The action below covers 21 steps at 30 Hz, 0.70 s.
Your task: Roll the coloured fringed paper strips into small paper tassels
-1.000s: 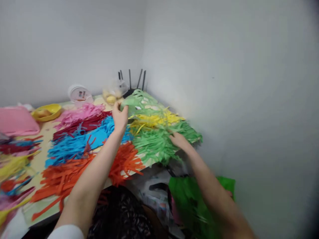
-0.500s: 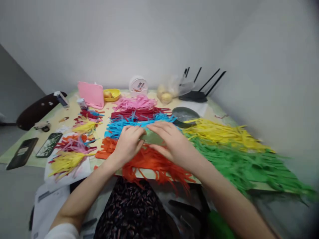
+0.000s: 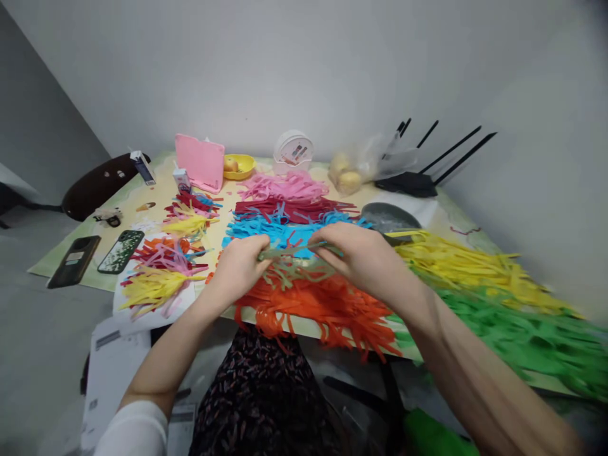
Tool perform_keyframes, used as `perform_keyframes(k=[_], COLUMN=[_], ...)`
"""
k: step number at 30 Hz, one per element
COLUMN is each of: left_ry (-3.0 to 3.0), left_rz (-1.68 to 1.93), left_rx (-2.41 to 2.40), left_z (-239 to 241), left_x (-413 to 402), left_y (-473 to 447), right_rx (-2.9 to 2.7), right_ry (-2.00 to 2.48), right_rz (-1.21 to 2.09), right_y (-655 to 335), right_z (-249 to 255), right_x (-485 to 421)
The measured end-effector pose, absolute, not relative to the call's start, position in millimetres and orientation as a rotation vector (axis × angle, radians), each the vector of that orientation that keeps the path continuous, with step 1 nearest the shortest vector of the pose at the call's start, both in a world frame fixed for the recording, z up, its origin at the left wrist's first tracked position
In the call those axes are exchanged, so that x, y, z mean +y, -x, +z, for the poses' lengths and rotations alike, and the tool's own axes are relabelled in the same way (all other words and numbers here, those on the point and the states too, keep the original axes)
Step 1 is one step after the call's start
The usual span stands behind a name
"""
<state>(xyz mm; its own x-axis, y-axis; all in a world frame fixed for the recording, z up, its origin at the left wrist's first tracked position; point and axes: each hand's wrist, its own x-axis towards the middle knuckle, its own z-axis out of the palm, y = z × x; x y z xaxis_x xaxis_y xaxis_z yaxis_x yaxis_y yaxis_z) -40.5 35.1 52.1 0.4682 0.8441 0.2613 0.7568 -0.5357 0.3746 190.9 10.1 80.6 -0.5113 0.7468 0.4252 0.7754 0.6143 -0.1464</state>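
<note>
My left hand (image 3: 240, 266) and my right hand (image 3: 363, 256) are both closed on a green fringed paper strip (image 3: 297, 263), stretching it between them with its cut fringes hanging down. They hover over a pile of orange paper fringe (image 3: 323, 307) at the table's near edge. Behind the hands lie blue fringe (image 3: 280, 229), dark red fringe (image 3: 289, 208) and pink fringe (image 3: 285, 187).
Yellow fringe (image 3: 465, 266) and green fringe (image 3: 532, 335) cover the right side. Mixed small bundles (image 3: 161, 272), two phones (image 3: 97, 256), a pink case (image 3: 199, 161), a yellow bowl (image 3: 240, 166), a white tub (image 3: 293, 151), a bagged fruit (image 3: 351, 177), a grey pan (image 3: 392, 218) and a black router (image 3: 408, 183) lie about.
The view swung left from the green pile to the table's middle. Both hands came together over the orange fringe, then pulled the green strip out between them.
</note>
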Motion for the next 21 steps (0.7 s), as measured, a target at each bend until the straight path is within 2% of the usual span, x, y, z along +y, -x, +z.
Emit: perform_keyframes(k=[3, 6, 10, 14, 21], left_ry=[-2.633, -2.693, -2.415, -2.128, -1.814], left_rz=[0.616, 0.711, 0.635, 0.727, 0.885], left_rx=[1.417, 1.148, 0.904, 0.842, 0.898], left_z=[60, 65, 65, 63, 55], left_x=[37, 44, 54, 58, 58], left_y=[43, 38, 30, 33, 35], right_rx=[-2.399, -2.446, -2.355, -2.198, -1.851], right_ry=[1.321, 1.314, 1.243, 1.251, 1.279], right_rz=[-0.095, -0.025, 0.214, 0.474, 0.585], right_y=[-190, -188, -195, -209, -213], right_z=[80, 88, 98, 97, 82], right_x=[11, 8, 8, 10, 3])
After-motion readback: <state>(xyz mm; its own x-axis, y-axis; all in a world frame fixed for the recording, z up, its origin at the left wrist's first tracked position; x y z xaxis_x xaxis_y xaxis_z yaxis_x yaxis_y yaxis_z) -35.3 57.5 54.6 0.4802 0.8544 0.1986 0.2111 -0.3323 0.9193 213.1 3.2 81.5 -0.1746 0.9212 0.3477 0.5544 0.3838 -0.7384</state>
